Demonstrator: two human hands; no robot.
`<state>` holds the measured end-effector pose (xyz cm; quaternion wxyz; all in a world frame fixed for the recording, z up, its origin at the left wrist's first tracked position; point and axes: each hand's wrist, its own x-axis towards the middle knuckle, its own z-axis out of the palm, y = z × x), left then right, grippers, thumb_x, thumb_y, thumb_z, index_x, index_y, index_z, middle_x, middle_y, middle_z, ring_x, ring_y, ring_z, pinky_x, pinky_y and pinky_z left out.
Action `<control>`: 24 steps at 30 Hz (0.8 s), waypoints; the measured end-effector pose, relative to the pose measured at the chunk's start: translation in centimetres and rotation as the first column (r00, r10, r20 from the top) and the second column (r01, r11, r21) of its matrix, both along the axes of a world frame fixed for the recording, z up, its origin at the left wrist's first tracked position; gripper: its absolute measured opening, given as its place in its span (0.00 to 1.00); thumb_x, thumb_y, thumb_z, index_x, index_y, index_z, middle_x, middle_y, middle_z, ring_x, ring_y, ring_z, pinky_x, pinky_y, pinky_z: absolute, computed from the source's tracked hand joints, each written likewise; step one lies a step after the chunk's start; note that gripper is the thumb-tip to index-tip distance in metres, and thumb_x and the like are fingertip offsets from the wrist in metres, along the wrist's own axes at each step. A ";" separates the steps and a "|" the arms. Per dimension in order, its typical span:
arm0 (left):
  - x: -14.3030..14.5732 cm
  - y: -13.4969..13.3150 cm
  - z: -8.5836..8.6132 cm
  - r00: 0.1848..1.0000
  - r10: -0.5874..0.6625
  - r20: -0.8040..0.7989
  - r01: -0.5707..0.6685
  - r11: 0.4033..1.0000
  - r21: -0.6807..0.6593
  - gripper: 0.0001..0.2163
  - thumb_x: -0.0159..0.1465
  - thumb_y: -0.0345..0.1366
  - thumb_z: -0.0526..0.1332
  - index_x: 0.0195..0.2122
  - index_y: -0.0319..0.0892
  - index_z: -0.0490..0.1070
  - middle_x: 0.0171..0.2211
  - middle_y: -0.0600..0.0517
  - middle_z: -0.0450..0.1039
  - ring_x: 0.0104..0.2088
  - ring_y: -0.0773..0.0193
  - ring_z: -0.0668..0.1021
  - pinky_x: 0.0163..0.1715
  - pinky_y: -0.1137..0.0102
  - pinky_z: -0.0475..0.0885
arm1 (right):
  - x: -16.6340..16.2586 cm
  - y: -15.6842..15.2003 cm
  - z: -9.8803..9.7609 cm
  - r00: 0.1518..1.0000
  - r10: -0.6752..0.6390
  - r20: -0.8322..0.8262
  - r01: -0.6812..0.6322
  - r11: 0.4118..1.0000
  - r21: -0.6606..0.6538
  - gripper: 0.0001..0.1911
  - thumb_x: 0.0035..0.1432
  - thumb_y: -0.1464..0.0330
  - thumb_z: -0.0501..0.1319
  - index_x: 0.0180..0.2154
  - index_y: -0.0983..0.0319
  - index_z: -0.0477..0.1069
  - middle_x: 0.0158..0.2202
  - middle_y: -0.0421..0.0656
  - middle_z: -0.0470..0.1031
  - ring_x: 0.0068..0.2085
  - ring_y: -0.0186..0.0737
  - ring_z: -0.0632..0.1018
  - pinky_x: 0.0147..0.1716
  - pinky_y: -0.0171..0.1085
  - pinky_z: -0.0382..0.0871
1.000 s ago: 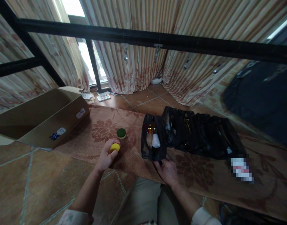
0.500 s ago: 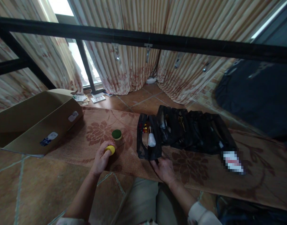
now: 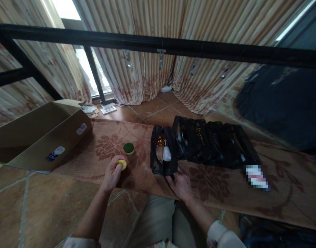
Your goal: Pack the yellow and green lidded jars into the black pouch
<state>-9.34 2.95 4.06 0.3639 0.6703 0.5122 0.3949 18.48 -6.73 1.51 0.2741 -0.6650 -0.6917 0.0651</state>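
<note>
Yellow disc (image 3: 122, 164) is pinched between the thumb and fingers of the left hand (image 3: 112, 175), its round face showing above the thumb. Just beyond that grip, slightly to its right, a small round tub with a green top (image 3: 128, 148) stands on the patterned cloth (image 3: 139, 177). Farther right of the grip is a black mesh pouch (image 3: 155, 148) with a white bottle (image 3: 166, 154) inside. Fingers of the right hand (image 3: 181, 185) reach to the pouch's near lower edge; whether they grasp it, I cannot tell. Beyond it, to the right, runs a row of black pouches (image 3: 216, 144). Left of the pinching hand, well apart, sits an open cardboard box (image 3: 72, 137); curtains (image 3: 152, 79) hang farthest off, ahead.
</note>
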 end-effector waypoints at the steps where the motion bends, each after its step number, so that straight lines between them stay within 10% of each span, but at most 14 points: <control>1: 0.0 0.1 0.0 1.000 0.005 0.003 -0.005 1.000 0.000 0.09 0.59 0.37 0.51 0.34 0.41 0.68 0.35 0.49 0.70 0.40 0.59 0.72 0.43 0.66 0.65 | 0.0 0.0 0.0 1.000 -0.003 0.001 0.003 1.000 -0.002 0.12 0.61 0.63 0.55 0.41 0.59 0.74 0.40 0.44 0.75 0.42 0.39 0.76 0.42 0.34 0.68; 24: -0.1 0.1 0.0 0.999 -0.008 0.042 0.008 1.000 -0.003 0.10 0.57 0.38 0.51 0.34 0.41 0.68 0.34 0.50 0.70 0.38 0.59 0.71 0.41 0.66 0.65 | 0.0 0.1 0.3 1.000 -0.008 0.001 0.008 1.000 -0.022 0.10 0.61 0.63 0.56 0.38 0.60 0.74 0.39 0.45 0.74 0.43 0.40 0.74 0.43 0.35 0.67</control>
